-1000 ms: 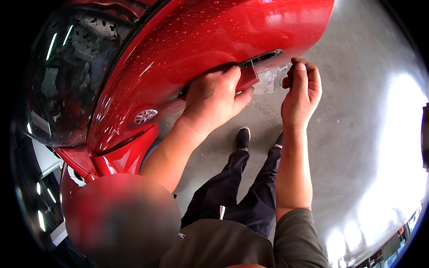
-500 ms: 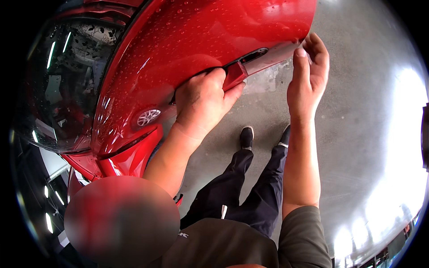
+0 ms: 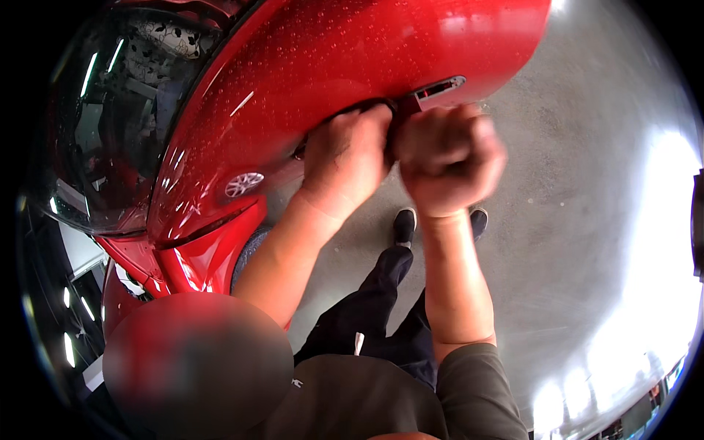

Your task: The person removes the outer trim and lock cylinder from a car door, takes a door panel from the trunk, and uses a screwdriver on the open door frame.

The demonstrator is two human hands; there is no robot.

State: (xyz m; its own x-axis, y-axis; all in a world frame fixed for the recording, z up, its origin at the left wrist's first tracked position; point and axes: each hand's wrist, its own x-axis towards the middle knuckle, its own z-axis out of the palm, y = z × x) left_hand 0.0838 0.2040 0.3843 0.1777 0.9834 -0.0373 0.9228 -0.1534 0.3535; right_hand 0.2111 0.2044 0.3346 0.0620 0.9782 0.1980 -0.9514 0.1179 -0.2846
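Red handle (image 3: 408,108) sits on the red door panel (image 3: 330,62), mostly hidden by the hands; its visible end is just beside the dark slot (image 3: 441,87). Left hand (image 3: 348,155) is wrapped round the handle, closed grip, fingertips out of sight. Right hand (image 3: 451,156) is blurred, fingers curled, right at the handle's end; can't tell if it holds anything or actually bears on the handle.

To do this well, I'd keep the left steady as the anchor and let the right apply small, controlled force at the end only, in line with the handle, no twisting. Knuckles look close to paint; keep them off it. The panel has droplets on it, so it's likely slick: don't brace there. The hands block the view of the slot, so shift the right a little to see it. Further out: silver round badge (image 3: 244,185), dark glass (image 3: 121,125), grey floor (image 3: 565,191).
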